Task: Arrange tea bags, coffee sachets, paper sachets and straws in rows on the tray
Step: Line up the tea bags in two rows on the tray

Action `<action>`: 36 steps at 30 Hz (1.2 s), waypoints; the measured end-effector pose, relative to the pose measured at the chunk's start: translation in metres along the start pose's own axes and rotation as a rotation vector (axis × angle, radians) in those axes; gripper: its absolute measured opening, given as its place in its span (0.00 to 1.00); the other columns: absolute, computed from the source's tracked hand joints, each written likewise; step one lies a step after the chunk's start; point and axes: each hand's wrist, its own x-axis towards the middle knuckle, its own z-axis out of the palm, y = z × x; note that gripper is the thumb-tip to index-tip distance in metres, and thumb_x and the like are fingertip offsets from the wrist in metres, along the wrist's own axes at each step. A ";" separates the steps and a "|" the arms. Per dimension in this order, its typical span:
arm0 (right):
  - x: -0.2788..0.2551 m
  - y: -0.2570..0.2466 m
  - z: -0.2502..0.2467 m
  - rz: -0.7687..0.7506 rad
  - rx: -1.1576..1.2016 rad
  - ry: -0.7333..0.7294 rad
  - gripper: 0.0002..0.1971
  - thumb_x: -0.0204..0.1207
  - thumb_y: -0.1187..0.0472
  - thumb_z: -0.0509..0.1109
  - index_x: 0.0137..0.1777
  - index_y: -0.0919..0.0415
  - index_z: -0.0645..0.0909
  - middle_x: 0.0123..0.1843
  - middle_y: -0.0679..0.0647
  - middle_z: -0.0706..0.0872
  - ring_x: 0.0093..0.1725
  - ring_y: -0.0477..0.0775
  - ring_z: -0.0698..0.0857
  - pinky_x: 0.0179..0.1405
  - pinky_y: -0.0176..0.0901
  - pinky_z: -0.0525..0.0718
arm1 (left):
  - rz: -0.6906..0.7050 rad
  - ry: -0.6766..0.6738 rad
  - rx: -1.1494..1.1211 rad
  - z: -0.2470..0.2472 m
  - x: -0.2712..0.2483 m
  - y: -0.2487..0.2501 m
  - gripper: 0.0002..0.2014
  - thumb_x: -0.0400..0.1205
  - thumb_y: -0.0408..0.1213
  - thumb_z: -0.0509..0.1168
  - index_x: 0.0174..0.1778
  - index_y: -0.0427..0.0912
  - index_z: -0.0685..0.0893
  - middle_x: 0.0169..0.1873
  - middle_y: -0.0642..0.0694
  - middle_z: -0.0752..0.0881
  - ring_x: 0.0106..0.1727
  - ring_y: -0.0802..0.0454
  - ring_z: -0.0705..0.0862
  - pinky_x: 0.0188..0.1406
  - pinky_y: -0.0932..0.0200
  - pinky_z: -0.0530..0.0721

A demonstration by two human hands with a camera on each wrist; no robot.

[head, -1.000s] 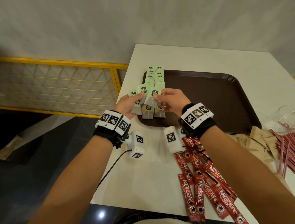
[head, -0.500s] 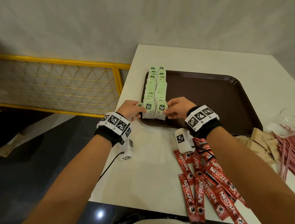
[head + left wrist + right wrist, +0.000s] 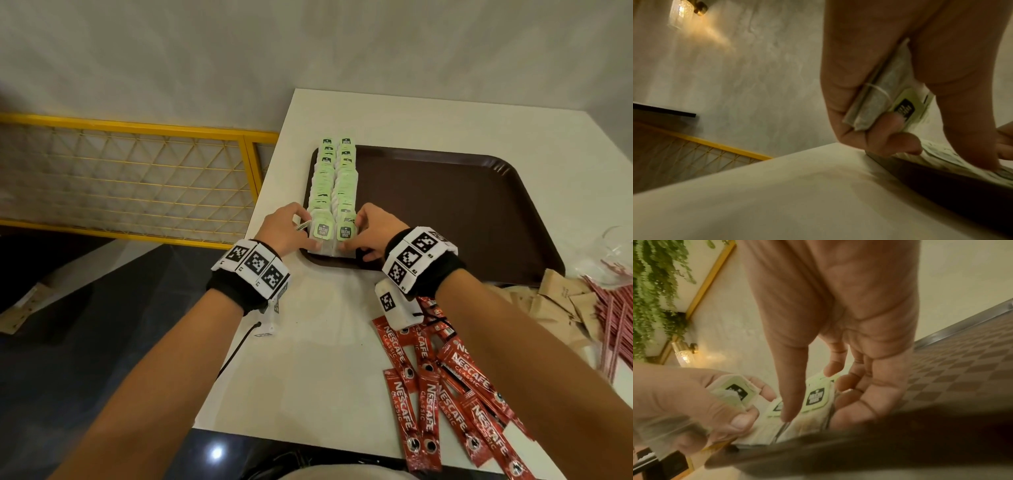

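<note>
Tea bags in two rows on the tray

Tea bags (image 3: 333,192) with green tags lie in two overlapping rows along the left side of the brown tray (image 3: 445,212), running from its far rim to its near rim. The rest of the tray floor is bare. The left hand (image 3: 286,228) sits at the near left corner of the tray, its fingers (image 3: 840,91) curled round a spare tea bag (image 3: 885,97) held in the palm, while its thumb touches the nearest bag of the left row. The right hand (image 3: 375,231) rests beside the right row, fingers relaxed, with the thumb tip pressing on the front bags.

Nearer than the tray, on the white desk (image 3: 308,370), red coffee sachets (image 3: 445,394) lie in a loose heap. Right of them, off the tray's near right corner, are brown paper sachets (image 3: 561,301), and further right a bundle of red straws (image 3: 613,325).
</note>
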 end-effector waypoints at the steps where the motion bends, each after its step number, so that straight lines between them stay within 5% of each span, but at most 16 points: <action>1: -0.001 0.000 0.001 -0.004 -0.033 -0.006 0.24 0.64 0.63 0.81 0.48 0.58 0.67 0.52 0.56 0.80 0.49 0.55 0.84 0.47 0.57 0.89 | -0.001 -0.013 0.019 0.001 0.000 0.000 0.24 0.69 0.35 0.79 0.58 0.44 0.78 0.51 0.44 0.83 0.48 0.50 0.78 0.39 0.62 0.72; 6: -0.001 -0.002 0.002 -0.009 -0.069 0.012 0.25 0.64 0.63 0.81 0.49 0.59 0.66 0.55 0.57 0.79 0.55 0.61 0.84 0.51 0.58 0.88 | 0.000 -0.052 0.114 0.005 0.001 0.001 0.26 0.68 0.33 0.78 0.59 0.45 0.76 0.55 0.39 0.83 0.55 0.42 0.82 0.47 0.57 0.75; 9: -0.003 -0.001 0.001 -0.007 -0.057 0.003 0.24 0.66 0.62 0.80 0.49 0.59 0.66 0.54 0.56 0.78 0.54 0.60 0.84 0.48 0.56 0.89 | -0.017 -0.009 0.081 0.003 0.002 0.003 0.24 0.71 0.39 0.77 0.60 0.44 0.75 0.51 0.41 0.83 0.45 0.47 0.82 0.37 0.60 0.77; 11: -0.004 -0.002 -0.003 -0.067 -0.131 0.079 0.22 0.67 0.57 0.79 0.50 0.59 0.68 0.54 0.56 0.78 0.52 0.57 0.83 0.48 0.51 0.87 | -0.058 0.021 -0.090 0.000 0.001 0.007 0.25 0.73 0.49 0.75 0.60 0.44 0.73 0.46 0.44 0.85 0.35 0.52 0.83 0.26 0.64 0.79; 14: -0.012 -0.012 -0.010 -0.206 -0.077 0.207 0.21 0.68 0.45 0.77 0.49 0.57 0.72 0.44 0.50 0.78 0.39 0.46 0.77 0.34 0.38 0.77 | -0.157 -0.028 -0.524 -0.006 0.003 0.014 0.32 0.76 0.58 0.68 0.68 0.40 0.74 0.61 0.36 0.83 0.38 0.46 0.90 0.40 0.51 0.90; 17: -0.024 -0.030 -0.005 -0.239 0.093 0.019 0.23 0.67 0.39 0.75 0.50 0.56 0.77 0.42 0.49 0.82 0.38 0.45 0.79 0.29 0.37 0.76 | -0.200 -0.082 -0.857 -0.007 -0.003 0.027 0.17 0.86 0.51 0.55 0.57 0.43 0.81 0.45 0.42 0.89 0.39 0.45 0.88 0.43 0.52 0.88; 19: -0.030 -0.036 0.006 -0.250 0.089 -0.049 0.23 0.66 0.43 0.77 0.52 0.58 0.77 0.41 0.51 0.82 0.37 0.47 0.80 0.26 0.36 0.78 | -0.246 -0.081 -0.974 -0.003 -0.005 0.032 0.22 0.88 0.51 0.49 0.58 0.39 0.81 0.42 0.42 0.88 0.41 0.46 0.87 0.41 0.52 0.85; 22: -0.029 -0.035 0.017 -0.270 0.107 0.020 0.20 0.67 0.52 0.80 0.52 0.61 0.77 0.37 0.49 0.78 0.33 0.47 0.79 0.19 0.34 0.77 | -0.290 -0.117 -1.141 0.000 -0.009 0.036 0.24 0.88 0.51 0.48 0.68 0.36 0.77 0.45 0.39 0.85 0.25 0.49 0.85 0.20 0.60 0.83; 24: -0.028 -0.032 0.016 -0.246 0.187 0.016 0.17 0.68 0.57 0.79 0.53 0.62 0.79 0.36 0.51 0.80 0.32 0.47 0.80 0.19 0.35 0.77 | -0.283 -0.197 -1.207 -0.001 -0.012 0.037 0.24 0.89 0.50 0.47 0.71 0.38 0.74 0.47 0.39 0.84 0.21 0.50 0.85 0.21 0.58 0.85; 28: -0.027 -0.023 0.009 -0.206 0.322 -0.006 0.13 0.71 0.62 0.77 0.54 0.64 0.83 0.47 0.61 0.86 0.41 0.54 0.85 0.26 0.40 0.83 | -0.235 -0.141 -0.997 -0.005 -0.012 0.030 0.19 0.87 0.48 0.54 0.69 0.43 0.77 0.56 0.41 0.85 0.45 0.47 0.87 0.35 0.50 0.87; 31: -0.030 -0.016 -0.004 -0.138 0.449 -0.086 0.15 0.73 0.69 0.73 0.60 0.65 0.82 0.48 0.57 0.87 0.40 0.52 0.85 0.29 0.38 0.87 | -0.241 -0.054 -0.747 -0.008 -0.009 0.022 0.14 0.83 0.53 0.62 0.58 0.50 0.80 0.63 0.46 0.82 0.60 0.46 0.82 0.46 0.49 0.86; 36: -0.025 -0.009 -0.016 0.007 0.374 -0.224 0.14 0.75 0.77 0.67 0.57 0.64 0.79 0.45 0.57 0.85 0.43 0.55 0.85 0.34 0.44 0.89 | -0.265 -0.049 -0.585 0.000 -0.010 0.014 0.15 0.80 0.53 0.65 0.57 0.49 0.83 0.50 0.49 0.82 0.49 0.52 0.78 0.37 0.61 0.78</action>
